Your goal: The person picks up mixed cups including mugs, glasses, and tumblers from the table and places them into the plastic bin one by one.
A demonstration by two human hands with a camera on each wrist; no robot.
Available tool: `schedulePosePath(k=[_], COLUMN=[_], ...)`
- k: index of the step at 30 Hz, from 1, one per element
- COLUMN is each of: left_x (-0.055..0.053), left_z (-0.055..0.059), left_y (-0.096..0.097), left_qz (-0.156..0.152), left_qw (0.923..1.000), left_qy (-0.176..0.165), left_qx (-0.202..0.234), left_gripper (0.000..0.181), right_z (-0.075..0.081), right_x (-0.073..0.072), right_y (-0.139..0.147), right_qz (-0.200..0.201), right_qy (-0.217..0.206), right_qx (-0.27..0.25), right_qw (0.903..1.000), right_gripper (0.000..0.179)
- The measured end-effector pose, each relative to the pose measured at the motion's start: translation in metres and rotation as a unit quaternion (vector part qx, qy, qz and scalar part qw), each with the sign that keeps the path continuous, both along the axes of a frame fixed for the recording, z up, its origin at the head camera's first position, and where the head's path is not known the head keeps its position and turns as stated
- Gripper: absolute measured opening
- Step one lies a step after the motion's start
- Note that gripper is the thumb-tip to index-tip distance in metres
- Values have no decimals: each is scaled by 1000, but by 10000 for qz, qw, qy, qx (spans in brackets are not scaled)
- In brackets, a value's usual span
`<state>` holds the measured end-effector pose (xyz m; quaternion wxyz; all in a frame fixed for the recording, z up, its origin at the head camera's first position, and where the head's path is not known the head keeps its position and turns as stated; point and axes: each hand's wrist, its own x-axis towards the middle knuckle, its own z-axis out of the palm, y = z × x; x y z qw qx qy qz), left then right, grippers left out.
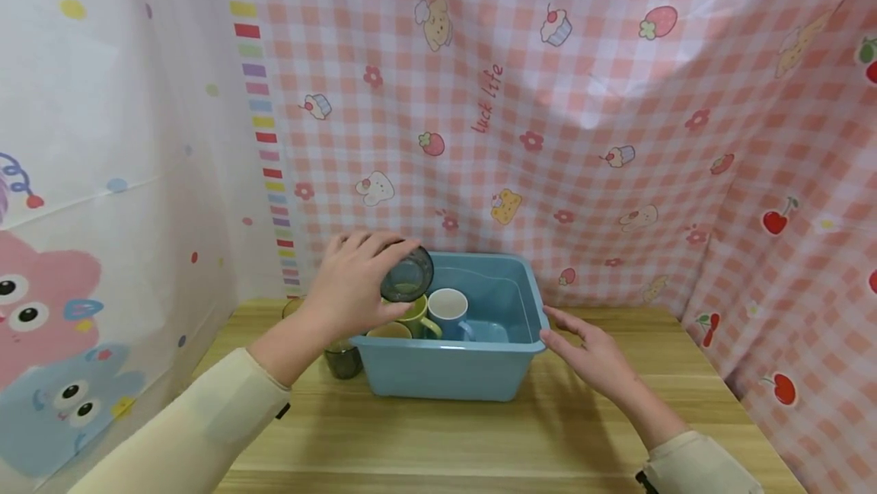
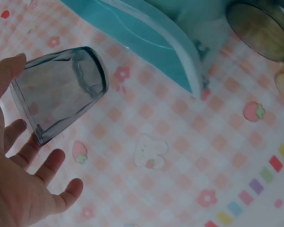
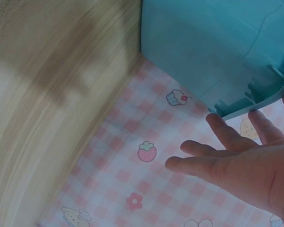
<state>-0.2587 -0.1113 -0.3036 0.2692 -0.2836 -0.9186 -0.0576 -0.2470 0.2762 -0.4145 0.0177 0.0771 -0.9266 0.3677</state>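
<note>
My left hand holds a smoky clear glass tumbler over the left part of a blue plastic bin. In the left wrist view the thumb and fingertips grip the tumbler near one end, and it lies tilted. My right hand touches the bin's right rim with its fingertips, the fingers spread and fairly straight. Inside the bin stand a white-and-blue mug, a yellow-green mug and a yellow cup, partly hidden by the front wall.
A dark glass stands on the wooden table, left of the bin. Another, amber-tinted glass is mostly hidden behind my left forearm. A pink checked cloth hangs behind and at the right; a white printed cloth hangs at the left.
</note>
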Motion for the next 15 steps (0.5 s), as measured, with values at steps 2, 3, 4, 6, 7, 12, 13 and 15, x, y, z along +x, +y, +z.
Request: schedulePosePath(k=[2, 3, 4, 6, 7, 12, 13, 15], left_x=[-4, -6, -7, -10, -12, -16, -16, -17], left_z=[-1, -2, -3, -4, -5, -9, -9, -10], left_y=[8, 12, 16, 25, 29, 49, 52, 58], left_qz=[-113, -171, -232, -327, -363, -407, -395, -351], left_qw=[9999, 9998, 9996, 9992, 9990, 9969, 9962, 9947], left_qy=[-12, -22, -43, -99, -148, -580, -690, -896], left_qx=[74, 112, 149, 202, 223, 330, 348, 362], left_gripper=[86, 85, 84, 84, 84, 84, 85, 85], right_z=[0, 0, 0, -1, -1, -2, -2, -2], right_x=[0, -1, -1, -1, -1, -1, -1, -2], right_y=[0, 0, 0, 0, 0, 0, 0, 1], right_qz=[3, 2, 0, -7, -8, -8, -10, -9], right_qy=[6, 12, 11, 8, 3, 21, 31, 45], right_qx=[9, 17, 14, -6, -22, -109, -112, -117], right_qw=[10000, 10000, 10000, 10000, 10000, 9999, 9999, 9999], right_gripper=[68, 68, 68, 67, 67, 67, 67, 66])
